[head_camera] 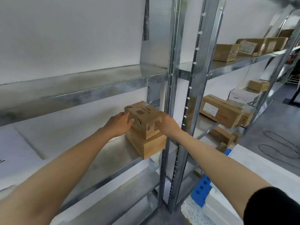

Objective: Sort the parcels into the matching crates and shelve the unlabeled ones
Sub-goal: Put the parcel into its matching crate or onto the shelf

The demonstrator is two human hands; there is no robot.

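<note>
Head view. Both arms reach forward to the shelf, and the top box sits between the two hands. The left hand holds its left side, thumb up near the top edge and fingers bent onto the near face. The right hand grasps the right side, fingers curled round the near corner. Gripping from opposite sides keeps a small carton square and lets it be slid or turned without tipping.

Under the hands, the top box rests on a wider lower box, which lies flat on the shelf. The larger one at the bottom gives a steady base. The top box sits slightly skewed on it, so the grip looks meant for squaring it up or seating it. Whether it is being set down or lifted cannot be told.

Just beyond the right hand stands a post. The stack is tucked close against it, which leaves the shelf to the left of the left hand free for more parcels.

Further right of the right hand, past the post, other parcels lie on the next bay. Low by the right forearm is a blue crate.
</note>
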